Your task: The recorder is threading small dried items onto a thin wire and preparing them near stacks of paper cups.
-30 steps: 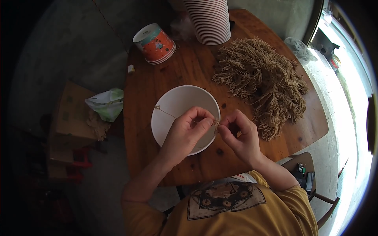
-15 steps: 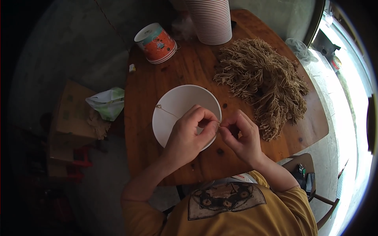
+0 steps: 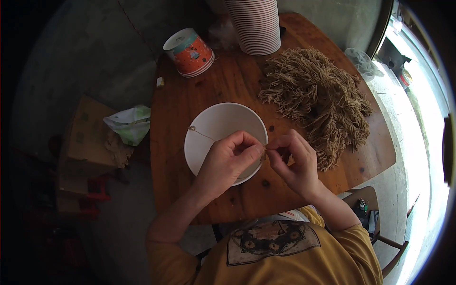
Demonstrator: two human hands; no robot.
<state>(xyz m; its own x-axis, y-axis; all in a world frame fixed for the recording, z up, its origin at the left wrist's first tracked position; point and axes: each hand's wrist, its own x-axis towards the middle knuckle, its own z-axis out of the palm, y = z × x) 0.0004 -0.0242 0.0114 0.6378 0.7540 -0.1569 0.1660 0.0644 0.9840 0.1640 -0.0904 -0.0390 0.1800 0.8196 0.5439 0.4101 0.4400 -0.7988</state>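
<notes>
A white paper tub stands on the wooden table in front of me. One thin tan string runs from a small knot at its left rim toward my left hand. That hand is over the tub, thumb and forefinger pinched on the string. Close beside it, just past the tub's right rim, my right hand pinches a bit of the same tan string between its fingertips. The fingertips nearly meet, and the strand between them is too small to make out well. To the right lies a big heap of tan strings.
At the back stand a tall stack of white tubs and an upturned orange printed tub. A small white piece lies near the table's left edge. Left of it are a cardboard box and plastic bag; a chair is at right.
Both hands stay over the tub's right rim. My left hand's fingers have shifted slightly down, and my right fingers have turned a little closer to the left ones.
</notes>
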